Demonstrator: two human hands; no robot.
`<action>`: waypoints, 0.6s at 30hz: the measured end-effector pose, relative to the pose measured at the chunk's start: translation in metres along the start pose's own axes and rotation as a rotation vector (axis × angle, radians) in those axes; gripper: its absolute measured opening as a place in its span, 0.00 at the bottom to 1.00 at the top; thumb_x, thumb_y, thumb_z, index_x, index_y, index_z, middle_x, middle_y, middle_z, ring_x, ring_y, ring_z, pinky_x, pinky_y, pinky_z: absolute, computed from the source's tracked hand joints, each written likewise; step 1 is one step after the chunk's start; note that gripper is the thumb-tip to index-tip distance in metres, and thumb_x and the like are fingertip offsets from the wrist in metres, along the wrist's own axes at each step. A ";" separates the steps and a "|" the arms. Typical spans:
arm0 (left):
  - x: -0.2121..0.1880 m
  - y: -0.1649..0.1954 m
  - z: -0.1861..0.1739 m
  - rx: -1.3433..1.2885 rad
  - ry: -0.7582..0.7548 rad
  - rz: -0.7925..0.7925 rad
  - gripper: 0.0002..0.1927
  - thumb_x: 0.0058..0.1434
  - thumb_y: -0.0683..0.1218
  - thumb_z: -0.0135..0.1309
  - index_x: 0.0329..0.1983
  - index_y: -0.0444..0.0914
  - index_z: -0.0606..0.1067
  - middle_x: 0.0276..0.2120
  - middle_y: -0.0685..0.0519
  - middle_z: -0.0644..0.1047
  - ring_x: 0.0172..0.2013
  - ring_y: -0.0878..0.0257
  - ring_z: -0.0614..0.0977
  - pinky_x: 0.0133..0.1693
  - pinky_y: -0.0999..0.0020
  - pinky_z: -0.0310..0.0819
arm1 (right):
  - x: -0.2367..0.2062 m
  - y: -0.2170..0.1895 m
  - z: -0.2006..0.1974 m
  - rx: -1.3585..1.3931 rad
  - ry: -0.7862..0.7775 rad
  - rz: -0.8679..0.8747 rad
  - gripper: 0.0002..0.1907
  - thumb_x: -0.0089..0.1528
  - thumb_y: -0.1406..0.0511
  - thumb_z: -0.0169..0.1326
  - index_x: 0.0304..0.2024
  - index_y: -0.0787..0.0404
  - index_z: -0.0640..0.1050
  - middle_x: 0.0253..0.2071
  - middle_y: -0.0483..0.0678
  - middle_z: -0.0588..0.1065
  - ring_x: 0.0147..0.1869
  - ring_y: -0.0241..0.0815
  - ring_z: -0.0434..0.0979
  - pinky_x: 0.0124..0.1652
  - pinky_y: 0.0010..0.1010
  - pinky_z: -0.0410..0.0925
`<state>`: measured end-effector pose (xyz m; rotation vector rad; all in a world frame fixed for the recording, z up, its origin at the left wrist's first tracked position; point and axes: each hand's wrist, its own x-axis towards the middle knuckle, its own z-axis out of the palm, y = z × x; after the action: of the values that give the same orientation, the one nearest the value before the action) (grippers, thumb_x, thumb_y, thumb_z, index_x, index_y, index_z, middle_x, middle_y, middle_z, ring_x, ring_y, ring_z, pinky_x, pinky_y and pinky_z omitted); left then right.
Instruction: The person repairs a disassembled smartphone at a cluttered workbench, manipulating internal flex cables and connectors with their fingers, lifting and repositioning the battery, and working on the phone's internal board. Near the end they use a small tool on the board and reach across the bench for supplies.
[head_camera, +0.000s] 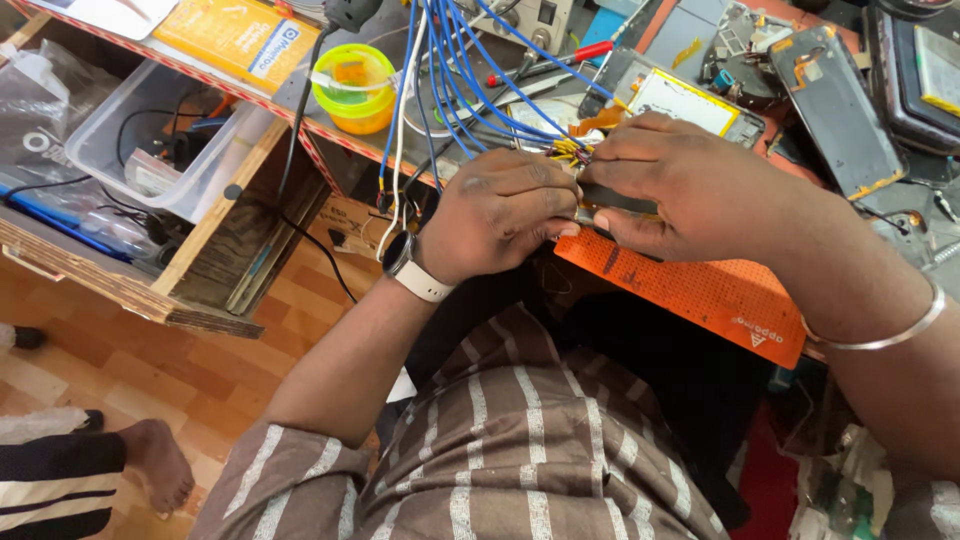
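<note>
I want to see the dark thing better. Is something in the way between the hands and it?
No. Both hands already touch it: the left hand and right hand pinch the dark flat part directly. The blue wires hang just behind, ending at the fingers, and the left hand's knuckles hide part of it.

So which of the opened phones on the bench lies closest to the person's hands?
The one with the white-and-yellow battery, just beyond the right hand. The dark opened phone lies farther right, near the bench edge.
</note>
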<state>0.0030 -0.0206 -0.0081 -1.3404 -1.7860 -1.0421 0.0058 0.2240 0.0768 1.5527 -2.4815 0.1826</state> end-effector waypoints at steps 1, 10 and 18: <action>0.000 0.000 0.000 0.005 -0.005 -0.007 0.12 0.61 0.45 0.67 0.44 0.39 0.78 0.46 0.53 0.80 0.49 0.54 0.84 0.51 0.59 0.78 | 0.000 -0.001 0.000 0.013 -0.011 0.010 0.19 0.58 0.60 0.60 0.48 0.66 0.79 0.48 0.54 0.76 0.55 0.56 0.75 0.57 0.45 0.67; 0.000 0.003 0.000 -0.013 0.001 -0.036 0.13 0.60 0.46 0.69 0.44 0.40 0.78 0.45 0.53 0.80 0.47 0.54 0.83 0.49 0.60 0.78 | -0.002 -0.002 -0.003 -0.009 -0.018 0.048 0.20 0.59 0.58 0.60 0.48 0.65 0.79 0.49 0.53 0.76 0.56 0.57 0.75 0.56 0.44 0.68; 0.001 0.002 0.000 0.011 -0.002 -0.026 0.14 0.58 0.46 0.69 0.44 0.40 0.78 0.45 0.52 0.80 0.47 0.53 0.83 0.49 0.60 0.77 | -0.003 0.000 0.001 -0.069 -0.027 0.000 0.20 0.59 0.58 0.59 0.47 0.65 0.79 0.49 0.53 0.76 0.57 0.58 0.75 0.59 0.45 0.67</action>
<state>0.0047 -0.0197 -0.0072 -1.3152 -1.8128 -1.0435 0.0072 0.2258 0.0754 1.5378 -2.4806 0.0759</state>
